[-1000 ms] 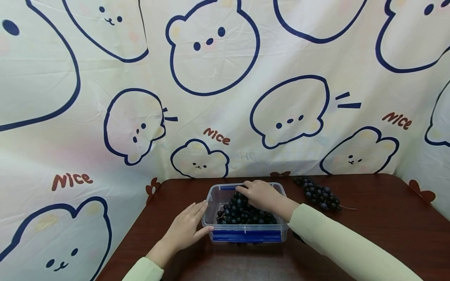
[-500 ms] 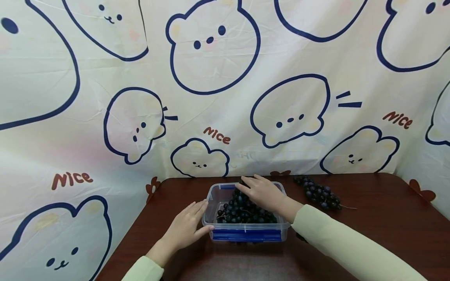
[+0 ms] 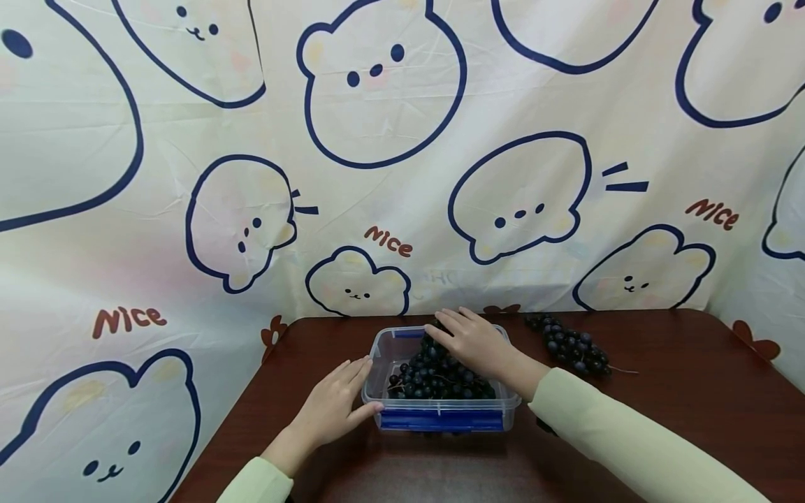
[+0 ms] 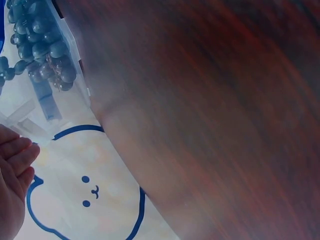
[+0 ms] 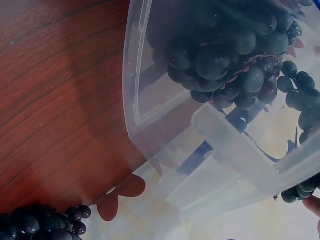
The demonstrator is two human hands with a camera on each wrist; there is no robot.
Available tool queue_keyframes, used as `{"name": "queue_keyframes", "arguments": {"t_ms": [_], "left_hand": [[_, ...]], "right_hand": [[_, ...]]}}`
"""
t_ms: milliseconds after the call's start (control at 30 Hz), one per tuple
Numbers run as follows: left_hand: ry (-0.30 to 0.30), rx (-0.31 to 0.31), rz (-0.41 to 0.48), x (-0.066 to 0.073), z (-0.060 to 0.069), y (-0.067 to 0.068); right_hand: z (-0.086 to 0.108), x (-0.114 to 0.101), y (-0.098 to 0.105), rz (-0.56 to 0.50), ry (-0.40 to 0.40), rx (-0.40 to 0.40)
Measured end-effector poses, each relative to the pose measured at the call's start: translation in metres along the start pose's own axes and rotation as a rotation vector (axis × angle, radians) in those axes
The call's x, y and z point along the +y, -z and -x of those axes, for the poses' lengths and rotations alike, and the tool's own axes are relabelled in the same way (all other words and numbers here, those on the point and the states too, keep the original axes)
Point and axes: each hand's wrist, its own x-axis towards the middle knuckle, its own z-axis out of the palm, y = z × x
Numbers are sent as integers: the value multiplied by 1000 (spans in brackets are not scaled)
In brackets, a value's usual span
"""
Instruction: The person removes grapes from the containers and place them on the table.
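Observation:
Dark grapes [image 3: 428, 377] are heaped in a clear plastic box [image 3: 385, 349] with a blue front latch [image 3: 440, 420]. My left hand [image 3: 330, 409] rests against the box's left side, fingers extended and thumb at the front left corner. Over the heap's back right part lies my right hand [image 3: 481, 349], its fingers fairly straight and touching grapes; its palm side is hidden. In the right wrist view, a fingertip shows beside grapes [image 5: 305, 190] past the box wall [image 5: 220, 185]. The left wrist view shows my left hand [image 4: 15, 175] beside the box's end.
Another bunch of dark grapes [image 3: 572, 346] with a thin stem lies on the brown table [image 3: 666, 398], behind and right of the box. A white sheet with cartoon drawings [image 3: 383, 209] hangs behind the table and at its sides.
My right hand has risen slightly and shifted right, and its fingers have straightened from a more curled pose over the grapes. My left hand has stayed at the box's side.

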Motion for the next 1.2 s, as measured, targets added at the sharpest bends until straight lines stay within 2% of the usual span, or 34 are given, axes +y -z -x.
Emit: {"name": "queue_keyframes", "arguments": {"t_ms": [433,900,1200], "left_hand": [[-1,1,3,0,0,0],[3,-5,21,0,0,0],[10,-16,10,-1,0,0]], "right_hand": [[3,5,5,21,-14,109],[8,8,16,11,-48,124],[11,13,24,9,-65,165]]}}
